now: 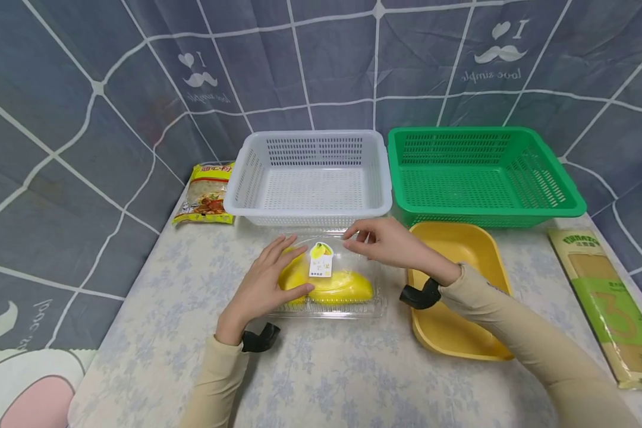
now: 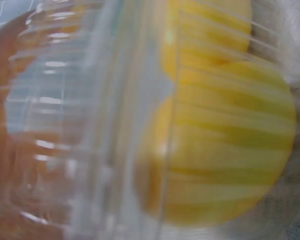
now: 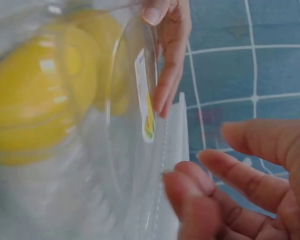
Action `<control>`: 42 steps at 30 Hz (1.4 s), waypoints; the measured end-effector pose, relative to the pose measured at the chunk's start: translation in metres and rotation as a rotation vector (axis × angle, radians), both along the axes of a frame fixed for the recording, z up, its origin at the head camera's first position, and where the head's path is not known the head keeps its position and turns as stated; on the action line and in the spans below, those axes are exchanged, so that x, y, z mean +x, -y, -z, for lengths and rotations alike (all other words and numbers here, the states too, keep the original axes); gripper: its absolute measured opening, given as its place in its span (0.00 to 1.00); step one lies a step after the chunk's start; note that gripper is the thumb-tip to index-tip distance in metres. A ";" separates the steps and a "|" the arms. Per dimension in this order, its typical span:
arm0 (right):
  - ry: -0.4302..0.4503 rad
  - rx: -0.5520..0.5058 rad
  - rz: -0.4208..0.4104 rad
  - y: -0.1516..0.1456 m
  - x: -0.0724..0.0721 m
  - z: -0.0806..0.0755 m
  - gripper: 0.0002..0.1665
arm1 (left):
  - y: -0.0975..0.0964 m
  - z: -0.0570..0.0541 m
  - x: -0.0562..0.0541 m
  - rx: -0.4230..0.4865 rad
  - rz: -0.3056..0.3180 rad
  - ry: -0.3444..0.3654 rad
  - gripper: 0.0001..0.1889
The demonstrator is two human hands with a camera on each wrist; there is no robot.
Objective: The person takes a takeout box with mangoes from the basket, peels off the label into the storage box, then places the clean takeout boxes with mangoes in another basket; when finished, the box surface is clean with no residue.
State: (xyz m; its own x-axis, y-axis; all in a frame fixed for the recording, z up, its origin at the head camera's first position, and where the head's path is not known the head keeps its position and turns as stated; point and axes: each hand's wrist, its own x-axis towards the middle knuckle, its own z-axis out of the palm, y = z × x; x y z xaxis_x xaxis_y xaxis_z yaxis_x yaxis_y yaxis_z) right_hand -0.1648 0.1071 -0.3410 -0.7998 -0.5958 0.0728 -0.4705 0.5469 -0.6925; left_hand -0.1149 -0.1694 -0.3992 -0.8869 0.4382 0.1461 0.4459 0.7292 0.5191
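On the table lies a clear plastic clamshell box (image 1: 353,260) with its lid down, and yellow mangoes (image 1: 348,289) show through it. A fruit label (image 1: 321,261) is stuck on the lid. My left hand (image 1: 262,279) rests on the box's left part, fingers spread, with the thumb along the front. Above the lid's right side is my right hand (image 1: 387,242); in the right wrist view its loosely bent fingers (image 3: 245,177) hold nothing and sit apart from the lid. The left wrist view shows a mango (image 2: 225,145) blurred through ribbed plastic.
Behind the box stand a white basket (image 1: 310,212) and a green basket (image 1: 492,211). A yellow tray (image 1: 460,339) lies under the right forearm. A food packet (image 1: 205,193) is at the back left, a long noodle pack (image 1: 610,309) at the right edge.
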 end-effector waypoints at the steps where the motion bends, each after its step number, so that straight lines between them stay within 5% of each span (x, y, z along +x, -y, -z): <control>1: -0.008 0.011 -0.024 0.005 -0.003 0.001 0.12 | 0.000 0.001 0.000 0.004 -0.001 -0.001 0.40; 10: 0.001 0.164 -0.113 0.034 -0.026 0.006 0.17 | -0.001 0.003 0.000 -0.008 -0.007 -0.017 0.39; 21: 0.055 0.390 -0.110 0.051 -0.019 0.005 0.25 | -0.002 0.005 0.000 -0.020 -0.021 -0.033 0.39; 42: 0.057 0.405 -0.041 0.061 -0.022 0.010 0.18 | -0.001 0.007 0.001 0.018 -0.025 -0.031 0.39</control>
State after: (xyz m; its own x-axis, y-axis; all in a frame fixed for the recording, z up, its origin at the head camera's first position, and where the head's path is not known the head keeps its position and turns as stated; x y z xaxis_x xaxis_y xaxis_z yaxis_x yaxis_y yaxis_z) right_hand -0.1865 0.0457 -0.3506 -0.7707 -0.5989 -0.2177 -0.4648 0.7620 -0.4509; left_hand -0.1140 -0.1679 -0.4058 -0.8924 0.4133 0.1812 0.4439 0.7310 0.5182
